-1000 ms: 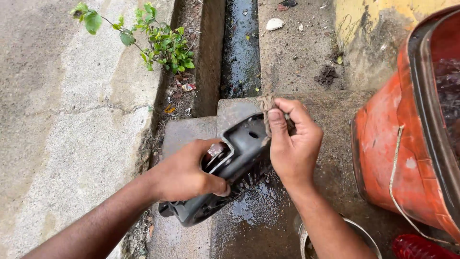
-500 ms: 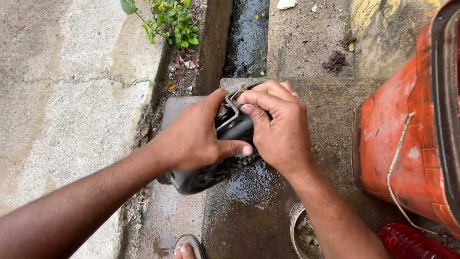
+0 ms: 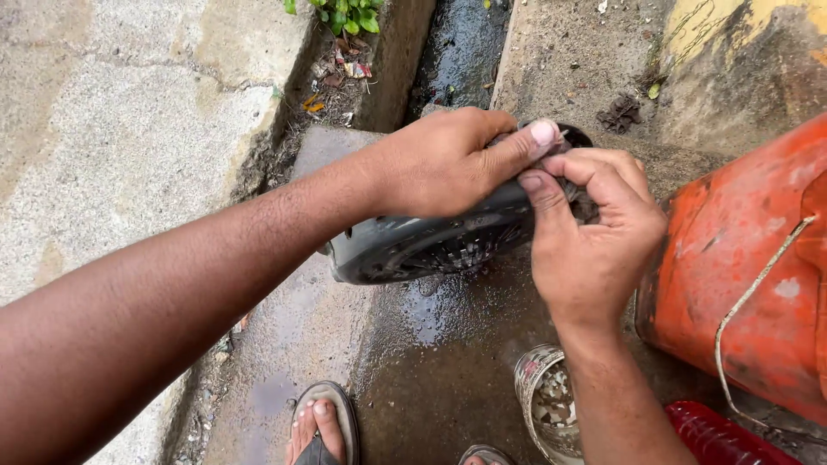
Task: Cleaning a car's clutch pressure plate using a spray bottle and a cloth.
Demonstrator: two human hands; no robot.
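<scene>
My left hand [image 3: 448, 164] grips the top of a dark grey plastic cover [image 3: 422, 245] with a slotted vent grille, held above a wet concrete slab [image 3: 431, 362]. Its thumb stretches across the cover's upper right end. My right hand [image 3: 590, 232] is closed around that same right end, fingers curled over a dirty, dark patch of it. Both hands touch each other at the thumb. The cover's far end is hidden behind my fingers.
An orange, worn container [image 3: 749, 284] with a wire handle stands at the right. A small tin [image 3: 547, 405] with bits inside sits by my right forearm. A red object [image 3: 724, 435] lies bottom right. A drain channel [image 3: 461, 52] runs at the top. My sandalled foot [image 3: 319, 426] is below.
The cover has turned so its vent grille faces me. My hands have shifted toward its right end, and the view has moved closer and downward.
</scene>
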